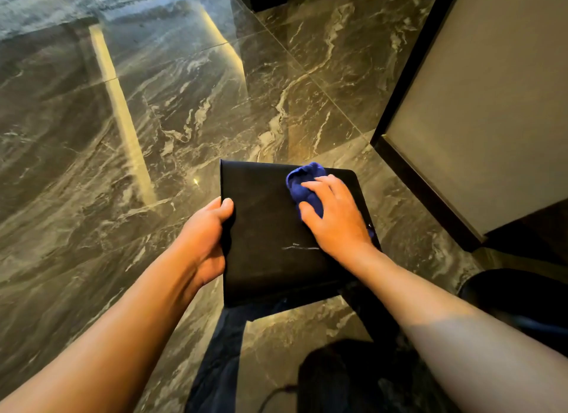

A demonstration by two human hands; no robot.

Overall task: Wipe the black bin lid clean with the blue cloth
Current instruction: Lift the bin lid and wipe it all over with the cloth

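Left hand grips lid; right hand seemingly clutches blue cloth atop.

Blue cloth half under right hand (bunched), left hand fingers beneath lid

Both bare forearms reach forward and draw in toward the black bin lid, one to each side of it. The left hand grips the lid's left edge about midway along, thumb laid flat on the top face, the other fingers hidden beneath. The right wrist crosses the lid's right edge, and the right hand lies palm down on the lid's far right part. Its fingers are spread and bent over the bunched blue cloth, with the thumb tucked into the cloth's near side, pressing it onto the lid.
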